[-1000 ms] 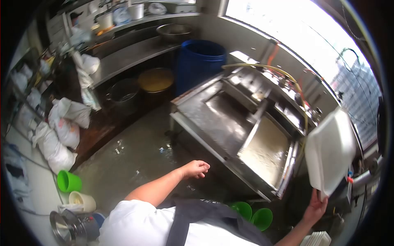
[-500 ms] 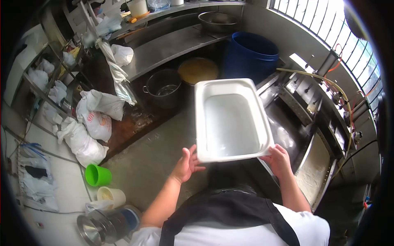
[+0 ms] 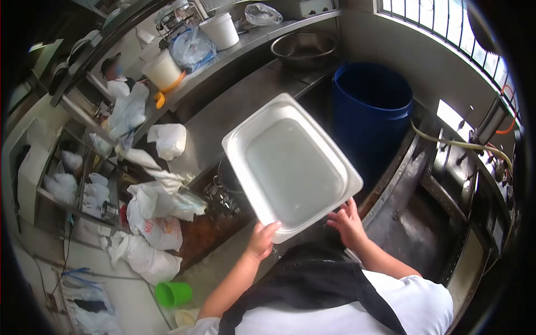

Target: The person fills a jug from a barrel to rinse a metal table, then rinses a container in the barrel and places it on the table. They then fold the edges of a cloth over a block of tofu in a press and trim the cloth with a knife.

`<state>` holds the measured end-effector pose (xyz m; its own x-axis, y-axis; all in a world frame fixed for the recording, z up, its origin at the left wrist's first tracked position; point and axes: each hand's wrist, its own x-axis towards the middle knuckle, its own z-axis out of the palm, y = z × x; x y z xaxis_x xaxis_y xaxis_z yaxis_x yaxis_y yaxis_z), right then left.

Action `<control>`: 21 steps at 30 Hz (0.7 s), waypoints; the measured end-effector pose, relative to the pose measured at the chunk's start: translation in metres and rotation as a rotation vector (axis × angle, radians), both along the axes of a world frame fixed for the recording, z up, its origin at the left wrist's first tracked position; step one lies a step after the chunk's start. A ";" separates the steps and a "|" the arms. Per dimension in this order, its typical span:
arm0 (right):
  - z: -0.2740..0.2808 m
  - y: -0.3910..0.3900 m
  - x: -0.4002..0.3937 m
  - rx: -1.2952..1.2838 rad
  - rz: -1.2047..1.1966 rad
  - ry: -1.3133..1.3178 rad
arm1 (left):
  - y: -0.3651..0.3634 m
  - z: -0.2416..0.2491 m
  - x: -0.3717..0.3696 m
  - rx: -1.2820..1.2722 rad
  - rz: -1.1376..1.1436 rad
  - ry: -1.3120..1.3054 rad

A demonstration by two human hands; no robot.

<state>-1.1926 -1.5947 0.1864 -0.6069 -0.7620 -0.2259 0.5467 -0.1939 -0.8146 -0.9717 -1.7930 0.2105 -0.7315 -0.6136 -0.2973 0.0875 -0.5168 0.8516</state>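
Note:
A white rectangular food pan (image 3: 301, 173) with a wide rim is held out in front of me, tilted and turned askew. Its inside shows only a pale, smooth bottom. My left hand (image 3: 262, 240) is closed on the near left corner, thumb over the rim and the other fingers hidden beneath. My right hand (image 3: 347, 224) is at the near right side, fingers apart, fingertips close to or touching the wall under the rim. Behind the pan, to the right, stands a large blue barrel (image 3: 371, 117).
Stainless counters (image 3: 391, 215) run along the right. A metal basin (image 3: 304, 49) sits on the back counter. White sacks (image 3: 148, 257) and a green bucket (image 3: 173, 294) are on the left. Another person (image 3: 118, 84) is visible at the upper left, beyond a shelf with white buckets (image 3: 219, 30).
The pan has rotated anticlockwise and shifted left. My left hand has closed on its corner, while my right hand has loosened from the rim. The camera view has turned left.

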 end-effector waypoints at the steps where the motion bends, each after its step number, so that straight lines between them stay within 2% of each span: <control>1: 0.003 -0.013 -0.003 -0.021 0.005 -0.009 | -0.014 0.005 -0.026 -0.004 -0.090 0.010; 2: -0.003 -0.026 -0.015 -0.058 0.012 -0.008 | -0.022 0.009 -0.051 -0.067 -0.182 -0.008; 3: 0.012 -0.042 -0.019 -0.165 -0.100 -0.061 | -0.028 0.012 -0.077 -0.127 -0.276 -0.024; 5: 0.039 -0.066 -0.051 -0.111 -0.346 0.012 | -0.044 0.024 -0.125 -0.392 -0.401 0.089; 6: 0.045 -0.069 -0.070 -0.149 -0.446 -0.098 | -0.056 0.029 -0.146 -0.347 -0.452 0.154; 7: 0.045 -0.068 -0.090 -0.161 -0.514 -0.099 | -0.073 0.032 -0.167 -0.300 -0.507 0.219; 8: 0.046 -0.064 -0.109 -0.151 -0.556 -0.091 | -0.102 0.033 -0.187 -0.304 -0.634 0.174; 9: 0.046 -0.061 -0.127 -0.143 -0.597 -0.082 | -0.134 0.000 -0.209 -0.315 -0.615 0.038; 11: 0.038 -0.059 -0.152 -0.115 -0.729 -0.029 | -0.190 -0.015 -0.262 -0.245 -0.535 -0.110; 13: 0.037 -0.061 -0.165 -0.079 -0.855 0.003 | -0.254 -0.035 -0.325 -0.181 -0.444 -0.137; 15: 0.033 -0.068 -0.177 -0.084 -0.967 0.036 | -0.327 -0.059 -0.400 0.004 -0.359 -0.090; 17: 0.040 -0.079 -0.183 -0.080 -1.035 0.028 | -0.397 -0.080 -0.484 0.044 -0.276 -0.025; 18: 0.037 -0.084 -0.191 -0.031 -1.150 0.054 | -0.432 -0.090 -0.532 0.049 -0.246 -0.041; 20: 0.061 -0.107 -0.212 -0.014 -1.229 0.084 | -0.500 -0.102 -0.620 0.115 -0.230 -0.044; 21: 0.074 -0.119 -0.227 -0.027 -1.263 0.104 | -0.534 -0.107 -0.660 0.199 -0.259 0.063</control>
